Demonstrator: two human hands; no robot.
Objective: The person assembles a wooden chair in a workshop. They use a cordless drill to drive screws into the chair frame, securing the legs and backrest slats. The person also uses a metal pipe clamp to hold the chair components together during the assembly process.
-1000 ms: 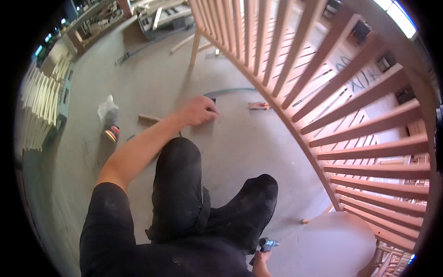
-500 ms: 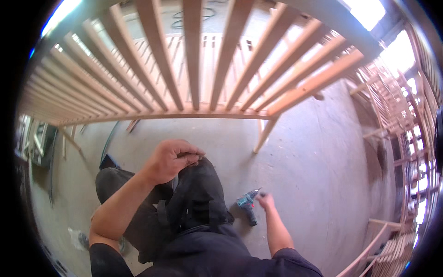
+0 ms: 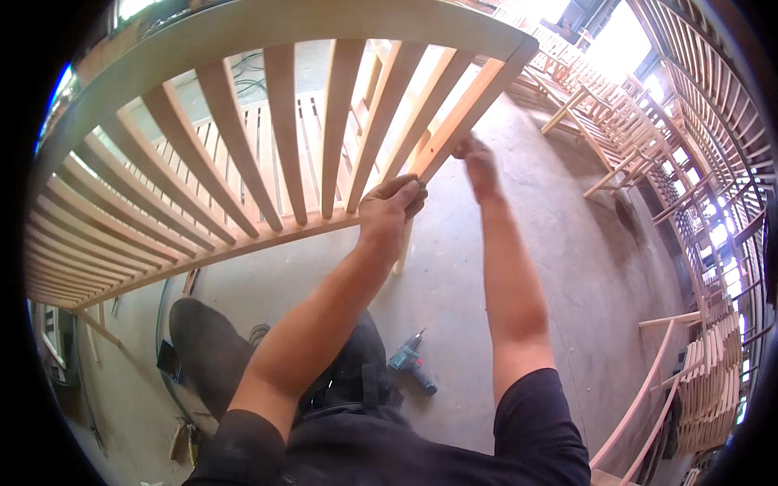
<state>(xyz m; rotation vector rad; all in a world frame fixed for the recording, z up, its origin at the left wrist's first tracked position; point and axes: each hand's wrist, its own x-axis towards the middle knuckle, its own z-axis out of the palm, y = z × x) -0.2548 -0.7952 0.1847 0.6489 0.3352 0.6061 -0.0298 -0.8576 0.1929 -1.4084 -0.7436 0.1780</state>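
A slatted wooden bench (image 3: 348, 24) stands in front of me, its back toward me. My left hand (image 3: 389, 202) is at the corner where the lower rail meets the end post (image 3: 466, 113). Thumb and fingers are pressed together against the wood there; whatever they pinch is too small to make out. My right hand (image 3: 478, 166) is just right of that post, its fingers curled but smeared by motion, so I cannot see what it holds. A teal and black cordless drill (image 3: 412, 364) lies on the floor between my knee and my right forearm.
More slatted wooden benches (image 3: 604, 146) stand at the far right. Curved wooden pieces and slats (image 3: 709, 389) are stacked at the near right. A dark open box (image 3: 168, 360) lies on the floor left of my knees.
Both hands have moved forward: the left from above my knee to the bench corner, the right from beside the drill to the end post. The view has turned right; the drill stays on the floor.
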